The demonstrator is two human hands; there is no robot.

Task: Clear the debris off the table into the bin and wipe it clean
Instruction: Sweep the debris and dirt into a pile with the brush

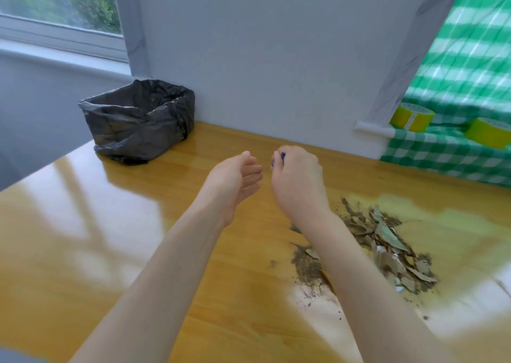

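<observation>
While the debris pile [387,248] sits near right on the table [124,224], well apart from the far-left bin [138,116], left hand [235,181] hangs spread, right hand [298,181] curled, contents untellable; clearing looks mostly undone, wiping too.

A single wide-angle view, worn on the person's head, looks forward and down across the bench [116,224] toward the wall [276,58] behind it. It sits close above the bench, with both forearms reaching in from the bottom edge.
</observation>
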